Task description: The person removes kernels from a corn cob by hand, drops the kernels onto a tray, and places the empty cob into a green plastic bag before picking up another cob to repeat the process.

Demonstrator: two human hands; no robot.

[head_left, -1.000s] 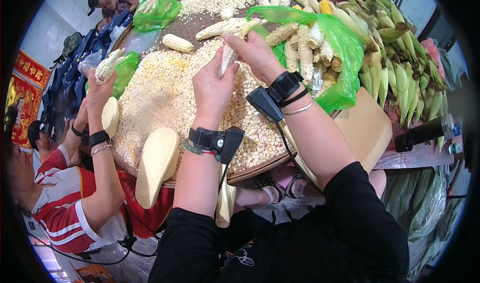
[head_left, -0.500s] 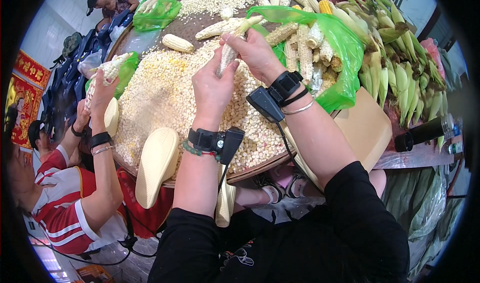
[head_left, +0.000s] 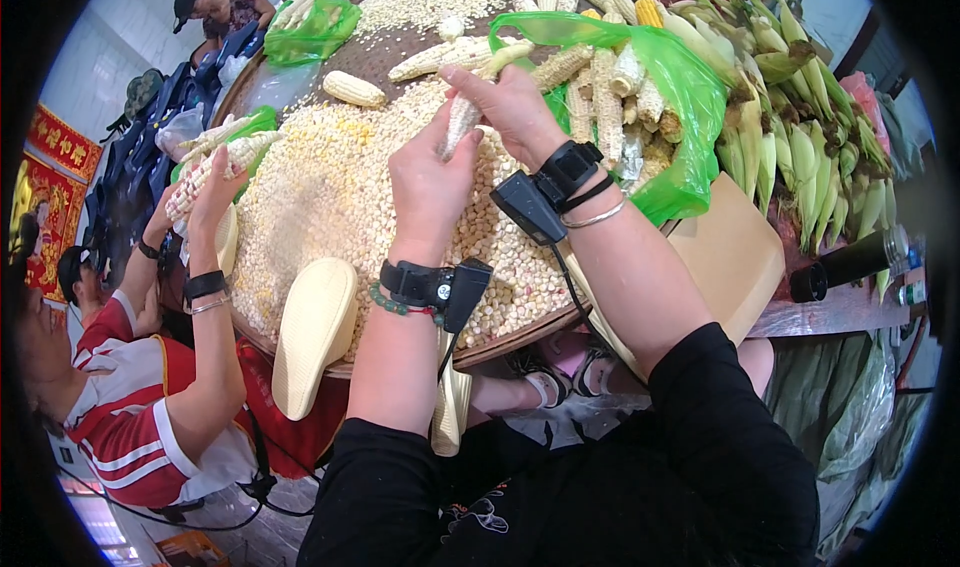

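Observation:
Both my hands close round one pale corn cob (head_left: 462,119), held over the loose kernels. My left hand (head_left: 432,172) grips its lower end. Fingers of my right hand (head_left: 512,112) press on its upper part, and the tip pokes out above them. Much of the cob is hidden by my fingers. Beneath spreads a wide heap of white and yellowish kernels (head_left: 310,187) on a round woven tray (head_left: 400,87). Just beyond my hands lie whole husked ears (head_left: 430,60), and another ear (head_left: 354,89) rests farther left.
A green plastic bag (head_left: 690,117) of stripped cobs stands to the right, with unhusked corn (head_left: 800,147) piled beyond it. A cream slipper sole (head_left: 315,337) leans on the tray's near edge. At left, a co-worker (head_left: 150,397) holds an ear. A black bottle (head_left: 850,265) lies at right.
My hands stay nearly in place, with the right fingers shifted slightly and the cob's tip turned a little. The co-worker at left has tilted their ear toward the right.

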